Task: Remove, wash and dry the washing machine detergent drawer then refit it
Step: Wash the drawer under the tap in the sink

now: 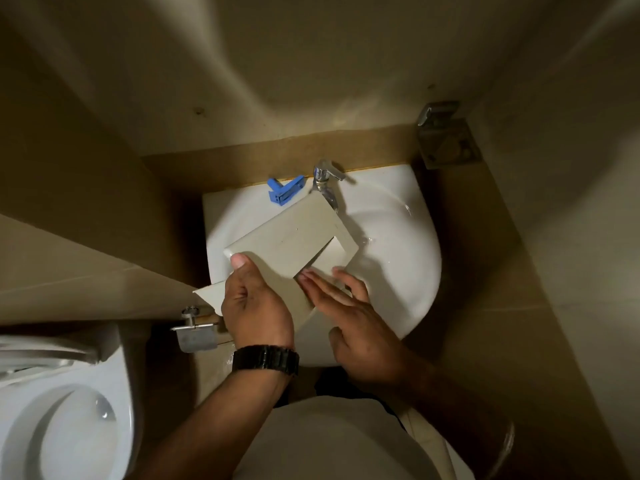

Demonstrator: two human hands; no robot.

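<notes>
Left hand has the detergent drawer gripped at its near-left corner, thumb curled up over the edge and fingers wrapped behind, with a black watch on that wrist. Right hand is laid flat, fingers straight and together, pressing on the lower right part of the drawer, fingertips reaching toward the rectangular opening in it. So the drawer is held up over the white sink, tilted on a diagonal, far corner sitting right under the chrome tap. Can't really tell if water is running, it's too blurry there, though the basin looks wet on the right side. A blue plastic piece lies on the back rim of the sink, just left of the tap, not touching the drawer. Further out, a metal toilet roll holder sticks off the wall on the left, below it the white toilet in the bottom-left corner. Up right, a metal fitting is mounted in the corner of the wall.
</notes>
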